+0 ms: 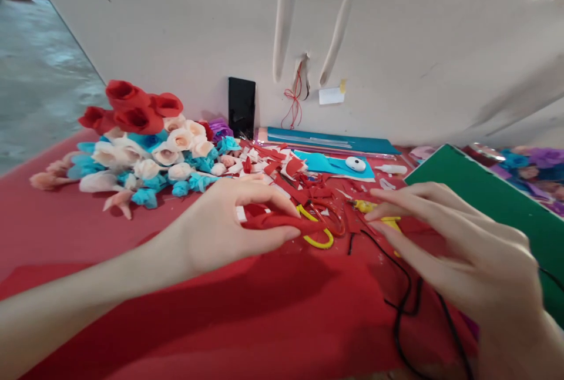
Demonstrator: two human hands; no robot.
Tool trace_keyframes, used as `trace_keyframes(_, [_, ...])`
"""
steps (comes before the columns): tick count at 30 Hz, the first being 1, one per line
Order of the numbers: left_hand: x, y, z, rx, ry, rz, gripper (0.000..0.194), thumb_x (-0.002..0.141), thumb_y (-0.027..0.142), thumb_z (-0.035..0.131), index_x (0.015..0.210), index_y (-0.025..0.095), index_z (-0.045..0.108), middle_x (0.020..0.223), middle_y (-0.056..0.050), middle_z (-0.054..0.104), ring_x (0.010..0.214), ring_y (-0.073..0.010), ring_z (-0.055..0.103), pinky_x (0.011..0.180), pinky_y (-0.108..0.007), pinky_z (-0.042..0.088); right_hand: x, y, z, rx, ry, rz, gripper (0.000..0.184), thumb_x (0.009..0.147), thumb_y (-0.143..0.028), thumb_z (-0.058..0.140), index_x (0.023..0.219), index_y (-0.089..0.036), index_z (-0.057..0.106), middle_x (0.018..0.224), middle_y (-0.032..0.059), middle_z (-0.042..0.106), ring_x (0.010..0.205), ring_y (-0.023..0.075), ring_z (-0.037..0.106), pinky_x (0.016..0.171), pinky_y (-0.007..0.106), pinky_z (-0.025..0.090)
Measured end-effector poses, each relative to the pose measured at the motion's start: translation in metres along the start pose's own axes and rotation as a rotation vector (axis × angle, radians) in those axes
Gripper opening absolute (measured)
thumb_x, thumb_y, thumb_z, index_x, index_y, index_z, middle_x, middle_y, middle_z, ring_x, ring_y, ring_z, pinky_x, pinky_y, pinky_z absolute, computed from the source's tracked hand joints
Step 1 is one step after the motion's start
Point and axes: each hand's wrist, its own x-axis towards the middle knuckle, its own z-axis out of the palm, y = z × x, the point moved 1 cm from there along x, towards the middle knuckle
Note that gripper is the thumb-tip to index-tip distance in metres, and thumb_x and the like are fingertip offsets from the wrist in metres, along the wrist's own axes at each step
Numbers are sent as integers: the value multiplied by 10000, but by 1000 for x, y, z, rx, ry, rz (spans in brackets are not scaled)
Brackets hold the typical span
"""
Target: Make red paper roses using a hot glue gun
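My left hand (pixel 233 221) curls round a rolled piece of red paper (pixel 268 219), thumb below and fingers above. The paper's tip points right, over the yellow scissor handles (pixel 324 243) on the table. My right hand (pixel 445 239) is raised at the right with long, loosely bent fingers, and I see nothing held in it. Its fingertips hover close in front of a yellow glue gun (pixel 390 222), which they partly cover; a black cord (pixel 399 321) runs towards me. Beneath both hands lies a large red sheet (pixel 229 315).
Red, white and blue paper flowers (pixel 150 151) are piled at the left. Paper scraps (pixel 282 165) cover the middle. Blue sheets (pixel 335 140), a white round dispenser (pixel 355 164) and a phone (pixel 241 107) are along the wall. A green board (pixel 484 209) leans at the right.
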Motion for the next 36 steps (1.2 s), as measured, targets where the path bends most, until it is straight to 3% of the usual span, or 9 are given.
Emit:
trace_keyframes(6, [16, -20, -6, 114, -22, -86, 157, 722, 358, 615, 773, 224, 680, 763, 32, 687, 678, -120, 598, 588, -190, 439, 1, 40, 12, 17, -123, 40, 251, 818, -192, 521, 1057, -209, 594, 1001, 32, 644, 926, 191, 591, 830, 317, 462])
trace_keyframes(9, [23, -29, -9, 170, -1, -105, 207, 734, 392, 589, 768, 214, 689, 771, 11, 677, 578, -102, 553, 502, -187, 402, 0, 63, 26, 98, -113, 217, 213, 790, -207, 542, 977, -191, 644, 962, 44, 670, 872, 208, 618, 773, 327, 482])
trace_keyframes(14, [28, -34, -12, 158, 24, -117, 196, 719, 378, 600, 753, 207, 689, 780, 6, 678, 631, -121, 571, 583, -196, 441, -5, 91, 45, 232, -5, 503, 161, 739, -315, 615, 805, -180, 672, 838, 50, 686, 788, 216, 639, 726, 341, 510])
trace_keyframes(22, [25, -35, -7, 157, 12, -109, 224, 728, 402, 583, 769, 212, 693, 783, 6, 686, 657, -135, 606, 590, -212, 464, -7, 94, 50, 324, -9, 661, 244, 678, -397, 663, 757, -167, 669, 683, 37, 665, 627, 182, 631, 545, 262, 491])
trace_keyframes(27, [23, -33, -5, 147, -1, -149, 214, 717, 406, 594, 792, 230, 691, 748, 25, 674, 590, -111, 588, 518, -188, 449, -5, 92, 52, 299, -48, 635, 202, 760, -382, 582, 758, -185, 628, 530, -32, 559, 450, 98, 516, 464, 212, 405])
trace_keyframes(31, [20, -28, -3, 121, -17, -145, 189, 717, 403, 602, 773, 243, 684, 753, 41, 673, 631, -104, 595, 549, -166, 453, -3, 86, 53, 256, -48, 634, 226, 750, -390, 588, 689, -175, 620, 447, -44, 483, 382, 76, 419, 401, 203, 325])
trace_keyframes(36, [18, -29, 0, 106, -49, -159, 194, 715, 425, 605, 793, 262, 673, 803, 53, 684, 753, -127, 607, 618, -172, 454, -4, 80, 54, 246, -71, 604, 246, 719, -416, 620, 665, -176, 635, 487, -22, 539, 436, 97, 474, 436, 210, 353])
